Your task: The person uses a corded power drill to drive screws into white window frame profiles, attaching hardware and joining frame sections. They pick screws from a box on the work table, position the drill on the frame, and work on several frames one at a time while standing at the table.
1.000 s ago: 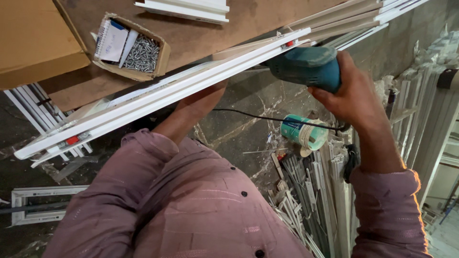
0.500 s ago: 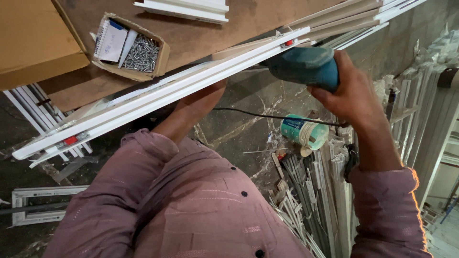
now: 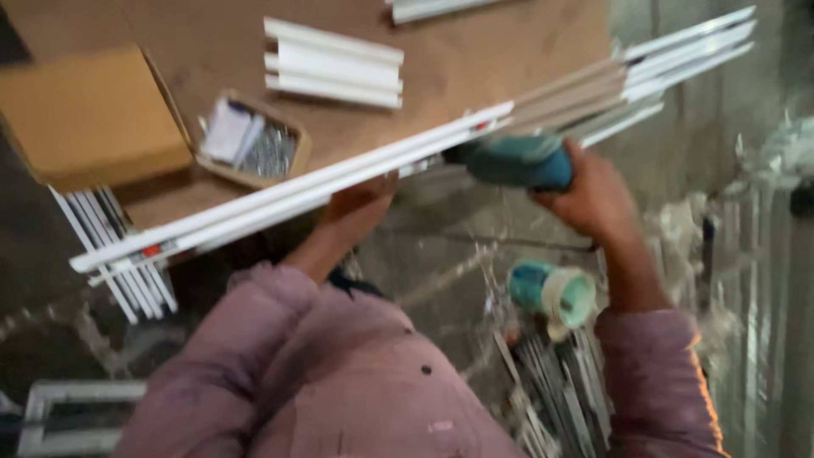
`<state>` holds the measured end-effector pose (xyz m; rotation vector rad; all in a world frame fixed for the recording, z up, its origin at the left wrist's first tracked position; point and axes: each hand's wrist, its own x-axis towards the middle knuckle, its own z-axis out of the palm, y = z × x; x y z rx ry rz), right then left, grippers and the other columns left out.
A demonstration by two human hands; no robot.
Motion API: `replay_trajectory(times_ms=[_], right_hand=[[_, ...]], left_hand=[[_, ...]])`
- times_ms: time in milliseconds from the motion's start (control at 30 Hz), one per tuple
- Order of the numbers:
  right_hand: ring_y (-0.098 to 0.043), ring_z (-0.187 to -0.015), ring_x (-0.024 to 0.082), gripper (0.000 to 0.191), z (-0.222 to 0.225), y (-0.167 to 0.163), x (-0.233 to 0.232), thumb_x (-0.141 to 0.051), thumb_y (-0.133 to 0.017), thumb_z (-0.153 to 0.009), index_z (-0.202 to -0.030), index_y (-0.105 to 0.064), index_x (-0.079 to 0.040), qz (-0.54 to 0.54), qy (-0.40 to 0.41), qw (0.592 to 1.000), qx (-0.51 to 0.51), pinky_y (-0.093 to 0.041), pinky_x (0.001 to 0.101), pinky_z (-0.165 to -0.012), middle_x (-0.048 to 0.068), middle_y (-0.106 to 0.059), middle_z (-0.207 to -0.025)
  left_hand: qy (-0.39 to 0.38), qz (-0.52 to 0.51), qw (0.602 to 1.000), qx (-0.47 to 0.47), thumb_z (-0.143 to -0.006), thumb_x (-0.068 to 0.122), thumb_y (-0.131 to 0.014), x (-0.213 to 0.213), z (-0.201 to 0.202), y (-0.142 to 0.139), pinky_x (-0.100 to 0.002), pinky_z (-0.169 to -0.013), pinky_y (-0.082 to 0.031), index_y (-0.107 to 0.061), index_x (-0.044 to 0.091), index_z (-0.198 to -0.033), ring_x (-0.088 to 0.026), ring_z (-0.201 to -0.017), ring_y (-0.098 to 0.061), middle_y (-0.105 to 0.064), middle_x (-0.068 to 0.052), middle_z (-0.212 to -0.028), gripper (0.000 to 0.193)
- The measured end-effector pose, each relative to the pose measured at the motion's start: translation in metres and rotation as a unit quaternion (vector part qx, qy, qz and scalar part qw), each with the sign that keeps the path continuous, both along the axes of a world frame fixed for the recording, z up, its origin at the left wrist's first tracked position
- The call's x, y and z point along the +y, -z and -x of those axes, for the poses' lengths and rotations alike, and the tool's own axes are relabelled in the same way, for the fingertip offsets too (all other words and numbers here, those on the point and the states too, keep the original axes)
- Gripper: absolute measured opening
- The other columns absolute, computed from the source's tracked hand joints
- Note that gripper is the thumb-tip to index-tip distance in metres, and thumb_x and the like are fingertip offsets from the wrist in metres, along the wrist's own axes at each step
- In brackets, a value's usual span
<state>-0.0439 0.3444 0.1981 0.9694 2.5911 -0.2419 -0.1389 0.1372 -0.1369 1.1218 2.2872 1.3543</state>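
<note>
Profile: long white profile (image 3: 288, 191) runs slantwise over the edge of the brown table (image 3: 475, 59), low at left, high at right.
Left hand: left hand (image 3: 360, 212) is under the profile and touches it; whether the fingers are curled or spread cannot be told.
Right hand: right hand (image 3: 593, 199) has fingers wrapped around a teal power tool (image 3: 513, 161), its nose at the profile.
Nearby: 1 open cardboard box of screws (image 3: 254, 148), short white pieces (image 3: 335, 72), a teal can (image 3: 551, 293) lower down.
</note>
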Motion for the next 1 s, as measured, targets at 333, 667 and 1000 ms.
replay_trajectory(times_ms=[333,667,1000], right_hand=[[-0.068,-0.103,0.039,0.06,-0.01,-0.015,0.006,-0.013,-0.074,-0.067,-0.125,-0.063,-0.023,-0.028,-0.193,0.98,0.033,-0.054,0.0526,-0.081,0.013,-0.074,-0.105],[-0.069,-0.1,0.037,0.043,-0.019,-0.014,0.058,-0.018,-0.074,-0.074,-0.116,-0.066,-0.023,-0.01,-0.291,0.955,0.058,-0.054,0.0521,-0.082,0.012,-0.074,-0.101],[-0.07,-0.096,0.032,0.044,-0.022,0.005,0.088,-0.017,-0.078,-0.067,-0.109,-0.073,-0.027,-0.042,-0.489,0.858,0.152,-0.052,0.0484,-0.08,0.006,-0.075,-0.096]], left_hand=[[0.091,0.106,0.971,0.192,-0.084,0.014,-0.053,-0.017,0.012,-0.046,-0.045,-0.078,-0.056,-0.061,0.018,-0.138,-0.035,-0.096,-0.066,-0.07,-0.013,-0.106,0.054],[0.021,0.198,0.963,0.183,-0.089,0.01,-0.054,-0.011,-0.007,-0.077,-0.046,-0.083,-0.056,-0.064,0.03,-0.133,-0.034,-0.102,-0.067,-0.07,-0.01,-0.114,0.05],[0.006,0.241,0.957,0.162,-0.094,0.016,-0.054,-0.007,-0.02,-0.09,-0.042,-0.085,-0.057,-0.068,0.035,-0.129,-0.031,-0.102,-0.067,-0.071,-0.007,-0.111,0.042]])
